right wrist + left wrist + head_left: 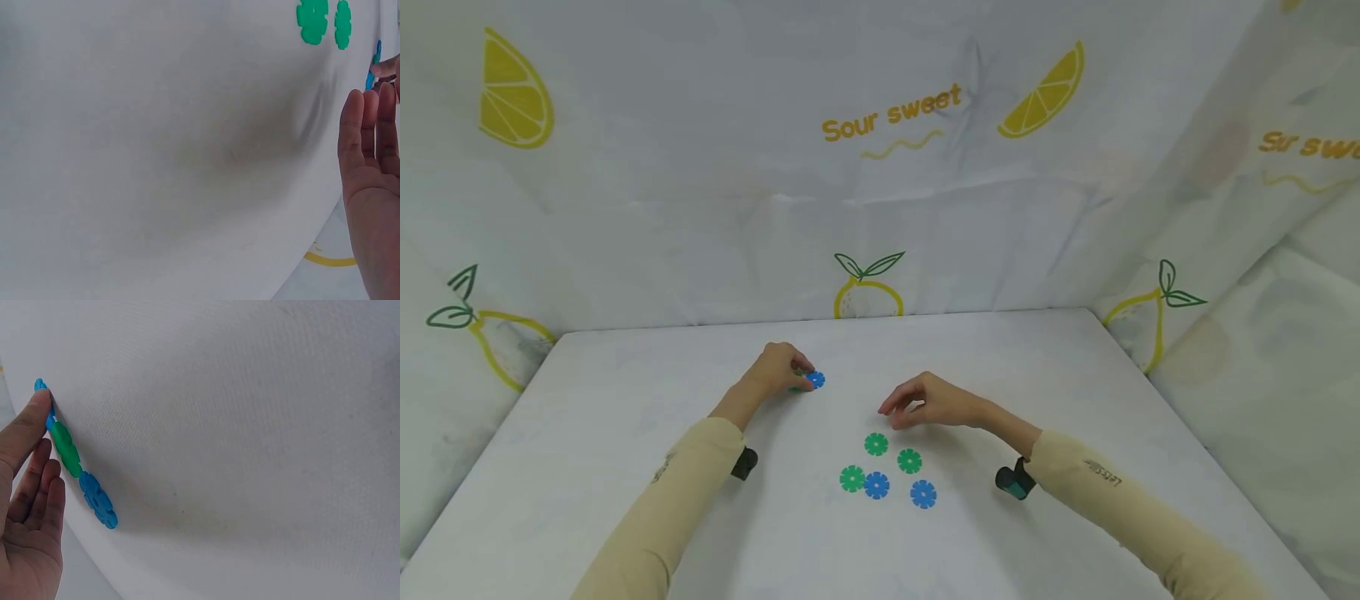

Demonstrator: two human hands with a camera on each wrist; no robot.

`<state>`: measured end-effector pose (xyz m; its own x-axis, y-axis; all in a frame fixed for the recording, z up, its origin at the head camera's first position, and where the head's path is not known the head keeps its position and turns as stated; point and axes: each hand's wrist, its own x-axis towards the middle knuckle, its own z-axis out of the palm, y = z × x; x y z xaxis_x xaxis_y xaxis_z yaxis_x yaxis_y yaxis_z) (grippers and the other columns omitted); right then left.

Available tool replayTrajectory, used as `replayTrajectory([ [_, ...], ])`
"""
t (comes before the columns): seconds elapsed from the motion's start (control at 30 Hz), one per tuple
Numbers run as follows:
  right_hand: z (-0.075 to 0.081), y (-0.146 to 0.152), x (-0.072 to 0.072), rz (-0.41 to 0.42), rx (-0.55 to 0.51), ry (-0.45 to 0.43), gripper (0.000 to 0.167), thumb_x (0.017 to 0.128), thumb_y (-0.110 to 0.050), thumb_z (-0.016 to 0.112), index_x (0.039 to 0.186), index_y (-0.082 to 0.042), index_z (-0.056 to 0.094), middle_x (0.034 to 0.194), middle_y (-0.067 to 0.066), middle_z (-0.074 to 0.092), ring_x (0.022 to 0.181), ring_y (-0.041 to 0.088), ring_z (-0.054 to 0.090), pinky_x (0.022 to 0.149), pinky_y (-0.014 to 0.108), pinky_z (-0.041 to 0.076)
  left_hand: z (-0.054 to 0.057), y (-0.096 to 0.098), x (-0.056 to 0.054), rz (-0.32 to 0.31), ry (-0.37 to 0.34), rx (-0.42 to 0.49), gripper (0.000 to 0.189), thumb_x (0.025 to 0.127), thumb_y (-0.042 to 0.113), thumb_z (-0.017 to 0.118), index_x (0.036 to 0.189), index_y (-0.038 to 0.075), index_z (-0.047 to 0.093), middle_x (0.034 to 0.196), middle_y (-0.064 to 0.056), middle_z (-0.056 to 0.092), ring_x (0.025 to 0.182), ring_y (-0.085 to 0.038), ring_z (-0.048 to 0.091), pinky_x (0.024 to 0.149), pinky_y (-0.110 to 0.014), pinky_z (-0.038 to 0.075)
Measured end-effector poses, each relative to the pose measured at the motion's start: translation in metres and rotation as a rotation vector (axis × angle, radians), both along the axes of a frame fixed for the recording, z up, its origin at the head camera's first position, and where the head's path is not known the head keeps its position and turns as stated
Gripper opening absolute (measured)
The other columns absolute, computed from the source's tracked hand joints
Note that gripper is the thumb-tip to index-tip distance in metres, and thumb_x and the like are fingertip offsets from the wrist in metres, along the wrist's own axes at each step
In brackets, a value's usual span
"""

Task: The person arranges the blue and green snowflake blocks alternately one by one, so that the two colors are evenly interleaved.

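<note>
My left hand [777, 369] pinches a blue notched disc at one end of a short joined chain, its thumb laid over that disc [40, 382] in the left wrist view. A green disc [65, 450] forms the middle of the chain, and another blue disc [98, 500] makes its other end. Fingers of the left hand hide most of the chain in the head view. My right hand [936, 402] hovers over the table to the right of the left hand, fingers loosely bent, with nothing seen in its grasp. Just nearer than its fingertips lies a green disc [876, 444].
More loose discs lie on the white table [1000, 358]: a green one [909, 461], another green one [852, 478] edge to edge with a blue one [876, 485], and a blue one [923, 494] to the right. A lemon-print cloth [715, 242] hangs behind the table.
</note>
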<state>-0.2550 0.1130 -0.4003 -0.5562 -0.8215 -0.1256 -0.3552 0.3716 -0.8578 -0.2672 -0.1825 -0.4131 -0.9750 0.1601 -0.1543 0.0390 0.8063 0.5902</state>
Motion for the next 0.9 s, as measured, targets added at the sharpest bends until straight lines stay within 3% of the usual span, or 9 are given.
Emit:
replayTrajectory([
  [0.37, -0.005, 0.023, 0.02, 0.015, 0.013, -0.012, 0.024, 0.085, -0.004, 0.071, 0.108, 0.002, 0.069, 0.105, 0.013, 0.069, 0.089, 0.015, 0.059, 0.084, 0.025, 0.053, 0.003, 0.002, 0.003, -0.026, 0.026, 0.005, 0.02, 0.078, 0.01, 0.08, 0.096, 0.003, 0.074, 0.099, -0.011, 0.066, 0.093, -0.025, 0.056, 0.085, -0.037, 0.049],
  [0.63, -0.008, 0.03, 0.021, 0.101, 0.045, 0.053, 0.025, 0.08, -0.002, 0.076, 0.104, -0.001, 0.072, 0.103, 0.007, 0.07, 0.087, 0.024, 0.061, 0.081, 0.028, 0.054, 0.003, 0.005, 0.002, -0.018, 0.02, 0.001, 0.02, 0.079, 0.008, 0.078, 0.097, 0.002, 0.074, 0.099, -0.011, 0.066, 0.094, -0.025, 0.054, 0.087, -0.039, 0.047],
  [0.9, -0.012, 0.025, 0.018, 0.182, 0.068, 0.137, 0.028, 0.078, -0.006, 0.078, 0.106, -0.004, 0.073, 0.1, 0.003, 0.069, 0.082, 0.019, 0.059, 0.07, 0.025, 0.053, 0.003, 0.006, 0.002, -0.006, 0.007, -0.005, 0.021, 0.079, 0.007, 0.078, 0.098, 0.0, 0.073, 0.099, -0.011, 0.067, 0.095, -0.025, 0.057, 0.087, -0.038, 0.049],
])
